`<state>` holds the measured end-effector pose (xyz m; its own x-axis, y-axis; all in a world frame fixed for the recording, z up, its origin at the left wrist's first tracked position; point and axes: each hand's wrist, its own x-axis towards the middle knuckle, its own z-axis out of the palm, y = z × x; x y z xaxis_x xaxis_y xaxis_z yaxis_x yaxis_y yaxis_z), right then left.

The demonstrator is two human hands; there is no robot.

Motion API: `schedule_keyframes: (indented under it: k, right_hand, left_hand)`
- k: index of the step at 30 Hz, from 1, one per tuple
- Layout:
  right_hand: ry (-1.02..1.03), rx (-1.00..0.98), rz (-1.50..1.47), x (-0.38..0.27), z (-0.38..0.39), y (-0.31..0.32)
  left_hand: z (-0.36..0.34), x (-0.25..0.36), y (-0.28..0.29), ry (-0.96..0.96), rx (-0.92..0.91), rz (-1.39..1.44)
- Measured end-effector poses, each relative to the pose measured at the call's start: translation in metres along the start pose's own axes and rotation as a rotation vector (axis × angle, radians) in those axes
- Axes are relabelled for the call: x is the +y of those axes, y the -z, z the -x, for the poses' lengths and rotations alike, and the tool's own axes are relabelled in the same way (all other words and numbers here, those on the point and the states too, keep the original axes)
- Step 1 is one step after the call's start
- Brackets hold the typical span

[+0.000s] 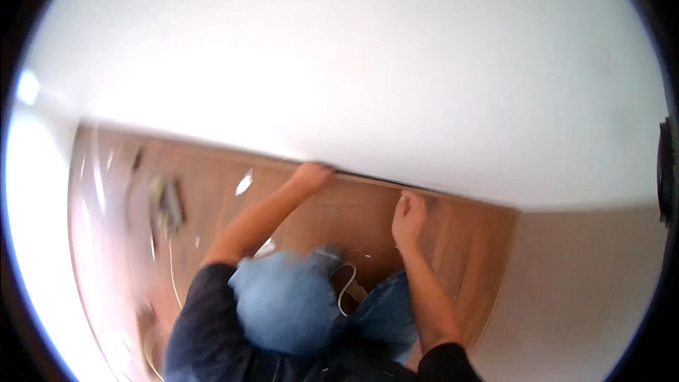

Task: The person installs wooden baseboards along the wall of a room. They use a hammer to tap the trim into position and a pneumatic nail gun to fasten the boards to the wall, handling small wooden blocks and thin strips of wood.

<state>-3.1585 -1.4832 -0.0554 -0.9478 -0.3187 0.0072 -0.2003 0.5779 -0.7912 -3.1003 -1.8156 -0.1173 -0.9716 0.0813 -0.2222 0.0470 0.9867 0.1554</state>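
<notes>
My left hand is closed over a long, thin wooden strip at the foot of the white wall, where a dark line runs between strip and wall. My right hand is a little further right, just below the strip, its fingers curled and pinched; what they hold, if anything, is too small to make out. Under me are my bent knees in blue jeans on the brown wood floor, with a white cable looping between them.
At the left, a greenish-grey tool with a pale cord lies on the floor among white scraps, slim pieces and another object, blurred. A beige wall meets the floor at the right; a bright white surface edges the left.
</notes>
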Motion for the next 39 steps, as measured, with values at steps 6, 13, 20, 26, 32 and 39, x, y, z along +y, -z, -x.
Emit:
schedule_keyframes:
  k: [6, 13, 20, 26, 32, 39]
  right_hand:
    - [0.499, -0.207, 0.481, -0.057, 0.003, -0.098]
    - [0.48, -0.386, 0.789, -0.061, -0.008, -0.099]
    - [0.498, -0.328, 0.884, -0.042, -0.028, -0.115]
    - [0.467, -0.314, 0.924, -0.039, -0.038, -0.112]
    - [0.552, -0.296, 0.871, -0.028, -0.031, -0.133]
    - [0.355, -0.438, 0.947, -0.03, -0.031, -0.113]
  left_hand:
    - [0.009, 0.01, 0.009, 0.008, -0.024, -0.068]
    - [0.006, 0.025, -0.005, 0.054, -0.057, -0.019]
    - [0.014, 0.015, 0.003, 0.073, -0.018, 0.022]
    - [0.097, -0.078, 0.014, 0.433, 0.67, 0.374]
    - [0.189, -0.23, -0.037, 1.201, 1.07, 1.032]
    - [0.169, -0.249, -0.057, 1.167, 1.062, 1.183]
